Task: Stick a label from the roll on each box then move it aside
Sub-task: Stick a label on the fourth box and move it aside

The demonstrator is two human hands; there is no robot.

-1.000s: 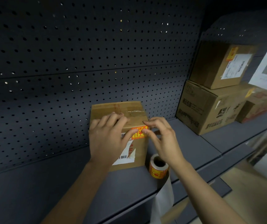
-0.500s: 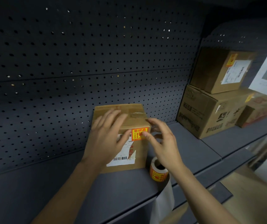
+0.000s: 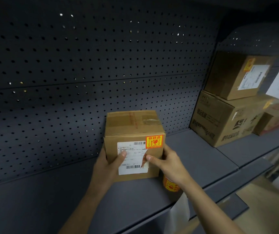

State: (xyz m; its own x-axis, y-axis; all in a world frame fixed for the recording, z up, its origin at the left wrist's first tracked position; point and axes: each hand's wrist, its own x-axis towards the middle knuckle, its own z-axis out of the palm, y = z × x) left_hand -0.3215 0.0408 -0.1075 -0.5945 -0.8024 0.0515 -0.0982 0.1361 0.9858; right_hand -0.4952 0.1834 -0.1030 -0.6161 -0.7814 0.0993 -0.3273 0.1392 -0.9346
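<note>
A small cardboard box (image 3: 132, 127) stands on the dark grey shelf (image 3: 135, 196) against the pegboard. An orange-and-yellow fragile label (image 3: 154, 141) is stuck at the top right of its front face, beside a white shipping label. My left hand (image 3: 108, 164) grips the box's left side with the thumb on the front. My right hand (image 3: 166, 161) holds its right side, thumb pressed on the shipping label. The label roll (image 3: 170, 185) sits on the shelf just right of the box, mostly hidden under my right wrist, with a strip of white backing paper hanging off the shelf edge.
Stacked cardboard boxes (image 3: 226, 119) fill the right end of the shelf; the top box (image 3: 236, 76) carries an orange label too. A perforated back panel (image 3: 84, 81) rises behind. A lower shelf (image 3: 233, 206) juts out below right.
Both hands have dropped from the top of the box to its sides. The right fingers have left the orange label, which now lies flat on the front face.
</note>
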